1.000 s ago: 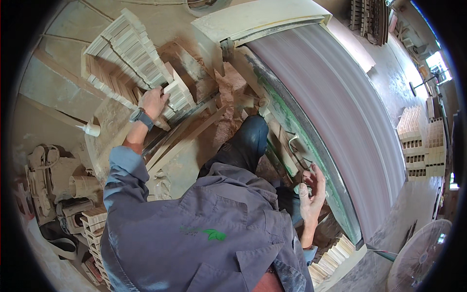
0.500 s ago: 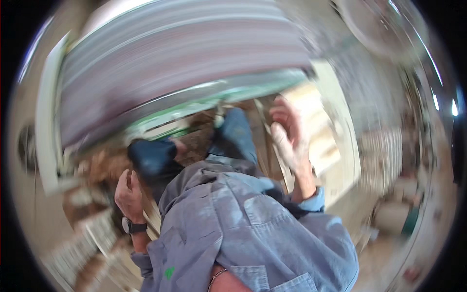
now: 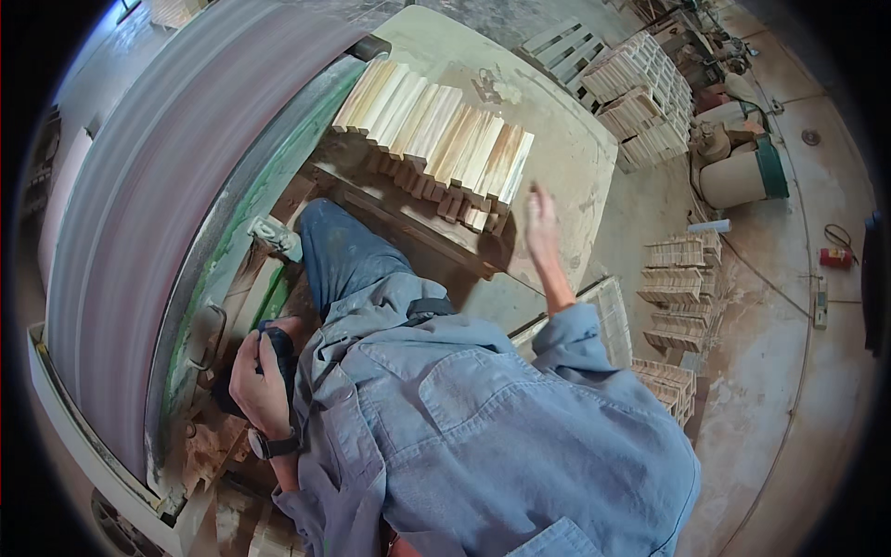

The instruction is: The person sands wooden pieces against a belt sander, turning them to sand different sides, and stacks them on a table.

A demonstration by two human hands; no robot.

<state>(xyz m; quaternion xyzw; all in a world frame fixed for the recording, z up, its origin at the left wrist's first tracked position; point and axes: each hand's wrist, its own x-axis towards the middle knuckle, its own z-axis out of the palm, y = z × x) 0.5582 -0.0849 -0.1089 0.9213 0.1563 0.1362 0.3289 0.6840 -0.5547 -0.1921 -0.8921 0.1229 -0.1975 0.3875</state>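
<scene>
My right hand (image 3: 543, 226) is held up, fingers stretched out and nothing in it, beside the right end of a row of wooden blocks (image 3: 436, 130). These pale and brownish pieces are packed side by side on a worn tabletop (image 3: 566, 158), a small gap away from the hand. My left hand (image 3: 262, 385) hangs by my left leg, fingers loosely bent and slightly apart, with no object visible in it. Left of it runs a wide grey-purple belt (image 3: 158, 195) with streaked bands, along a green metal edge (image 3: 251, 176).
A metal handle (image 3: 209, 339) juts out near my left hand. Stacks of wooden pieces (image 3: 640, 93) and a pallet (image 3: 561, 51) stand beyond the table. At the right are more stacks (image 3: 682, 269), a white drum with a green end (image 3: 742, 181) and a red object (image 3: 835, 258) by the wall.
My view has turned right, bringing the row of wooden blocks and the tabletop into sight. The belt now lies to the left. My right hand has turned edge-on, beside the blocks.
</scene>
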